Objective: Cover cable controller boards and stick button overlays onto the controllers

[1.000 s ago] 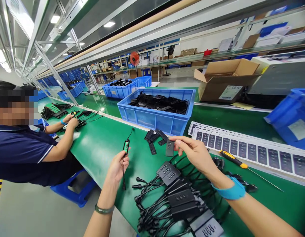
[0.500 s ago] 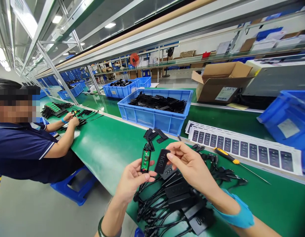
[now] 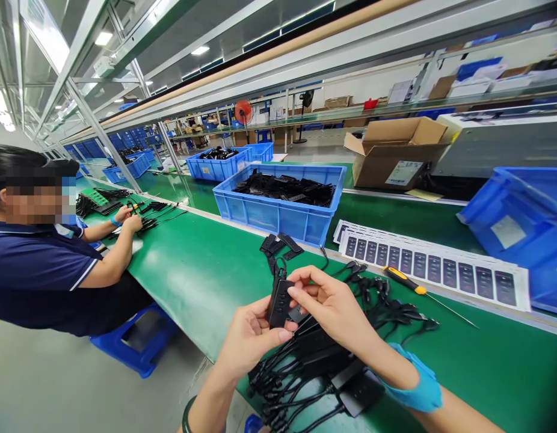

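Fingers (image 3: pixel 312 291) hold the black housing (image 3: pixel 280 302) upright, cable (image 3: pixel 281 264) upward.

A small black box (image 3: pixel 279 304) stands slightly tilted, held between the left hand (image 3: pixel 252 341) and the right hand (image 3: pixel 332 304), its face partly covered by their fingers. A thin black cable (image 3: pixel 279 270) loops up from its top end. Just below, more black boxes (image 3: pixel 317 352) with tangled cables lie heaped on the green table (image 3: pixel 192 282)
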`<act>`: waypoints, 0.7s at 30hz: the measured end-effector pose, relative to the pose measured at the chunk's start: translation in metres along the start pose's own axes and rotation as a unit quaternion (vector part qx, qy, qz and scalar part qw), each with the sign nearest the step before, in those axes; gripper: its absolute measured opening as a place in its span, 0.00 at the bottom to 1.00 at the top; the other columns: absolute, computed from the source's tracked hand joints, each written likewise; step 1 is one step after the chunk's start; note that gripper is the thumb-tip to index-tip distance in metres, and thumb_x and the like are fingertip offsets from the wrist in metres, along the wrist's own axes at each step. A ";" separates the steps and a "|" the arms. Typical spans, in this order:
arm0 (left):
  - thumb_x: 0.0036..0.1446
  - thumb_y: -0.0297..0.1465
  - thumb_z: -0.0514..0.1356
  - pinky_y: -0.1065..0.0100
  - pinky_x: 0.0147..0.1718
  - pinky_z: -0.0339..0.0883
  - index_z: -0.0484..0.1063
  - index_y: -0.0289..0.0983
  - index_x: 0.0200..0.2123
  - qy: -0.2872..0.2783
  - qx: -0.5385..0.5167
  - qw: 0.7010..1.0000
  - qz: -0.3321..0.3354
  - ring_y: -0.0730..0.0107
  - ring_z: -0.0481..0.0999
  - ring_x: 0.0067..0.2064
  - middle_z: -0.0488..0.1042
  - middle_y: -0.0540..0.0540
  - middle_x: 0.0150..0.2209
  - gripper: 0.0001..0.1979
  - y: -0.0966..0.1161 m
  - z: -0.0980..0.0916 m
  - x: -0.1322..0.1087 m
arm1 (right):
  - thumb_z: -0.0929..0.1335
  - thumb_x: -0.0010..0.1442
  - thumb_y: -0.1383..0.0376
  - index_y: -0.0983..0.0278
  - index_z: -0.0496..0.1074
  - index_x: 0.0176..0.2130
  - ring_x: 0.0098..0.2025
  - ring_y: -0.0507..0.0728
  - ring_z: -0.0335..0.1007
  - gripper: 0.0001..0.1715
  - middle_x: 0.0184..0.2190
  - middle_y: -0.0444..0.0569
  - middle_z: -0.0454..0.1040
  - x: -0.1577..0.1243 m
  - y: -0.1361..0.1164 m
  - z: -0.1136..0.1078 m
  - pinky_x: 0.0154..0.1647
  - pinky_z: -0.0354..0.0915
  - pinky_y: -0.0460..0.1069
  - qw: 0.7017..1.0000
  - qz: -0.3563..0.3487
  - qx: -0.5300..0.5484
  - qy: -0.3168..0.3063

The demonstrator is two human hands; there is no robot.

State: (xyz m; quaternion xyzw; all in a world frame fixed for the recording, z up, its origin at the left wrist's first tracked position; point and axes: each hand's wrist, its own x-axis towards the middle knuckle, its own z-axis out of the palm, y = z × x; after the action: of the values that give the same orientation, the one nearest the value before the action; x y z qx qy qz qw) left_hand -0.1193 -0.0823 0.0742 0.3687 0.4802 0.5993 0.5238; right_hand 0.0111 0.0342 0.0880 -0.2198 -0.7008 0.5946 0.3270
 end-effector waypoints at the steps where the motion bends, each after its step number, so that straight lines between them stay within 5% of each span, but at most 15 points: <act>1: 0.48 0.33 0.72 0.73 0.40 0.71 0.77 0.38 0.49 0.003 0.010 1.000 0.006 0.68 0.79 0.41 0.78 0.42 0.48 0.22 0.000 0.001 -0.001 | 0.70 0.59 0.55 0.62 0.69 0.38 0.30 0.54 0.75 0.14 0.29 0.43 0.69 0.000 0.001 0.001 0.25 0.69 0.46 1.000 0.008 0.006 0.002; 6: 0.61 0.38 0.61 0.67 0.41 0.72 0.71 0.37 0.57 0.010 0.118 0.992 0.045 0.62 0.79 0.43 0.78 0.40 0.48 0.22 0.000 0.004 -0.006 | 0.68 0.59 0.50 0.62 0.66 0.48 0.24 0.49 0.68 0.24 0.36 0.45 0.68 0.001 0.001 -0.002 0.23 0.67 0.46 0.998 0.038 0.033 -0.024; 10: 0.66 0.36 0.54 0.68 0.37 0.71 0.68 0.38 0.57 0.018 0.262 0.962 0.079 0.65 0.79 0.36 0.80 0.42 0.42 0.19 -0.002 0.004 -0.012 | 0.63 0.64 0.47 0.63 0.70 0.45 0.23 0.49 0.64 0.23 0.30 0.44 0.69 0.001 0.003 -0.004 0.24 0.64 0.45 0.995 0.022 0.021 -0.093; 15: 0.67 0.36 0.50 0.72 0.26 0.67 0.70 0.38 0.52 0.035 0.332 0.940 0.077 0.71 0.74 0.25 0.79 0.44 0.34 0.16 -0.003 0.007 -0.015 | 0.62 0.66 0.49 0.62 0.70 0.41 0.27 0.52 0.68 0.20 0.29 0.44 0.71 -0.005 0.013 0.005 0.28 0.65 0.46 0.998 -0.029 0.031 -0.052; 21: 0.65 0.34 0.53 0.69 0.34 0.68 0.71 0.43 0.55 0.047 0.365 0.922 0.123 0.65 0.73 0.37 0.72 0.43 0.40 0.17 0.012 -0.003 0.003 | 0.71 0.55 0.45 0.61 0.71 0.38 0.22 0.48 0.57 0.24 0.32 0.45 0.71 0.010 -0.006 -0.016 0.19 0.54 0.44 0.981 -0.047 0.189 0.011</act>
State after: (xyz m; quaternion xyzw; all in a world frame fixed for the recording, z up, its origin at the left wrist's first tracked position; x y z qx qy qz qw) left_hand -0.1261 -0.0801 0.0851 0.5620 0.6405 0.4589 0.2515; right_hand 0.0159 0.0514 0.0968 -0.1273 -0.5814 0.6981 0.3981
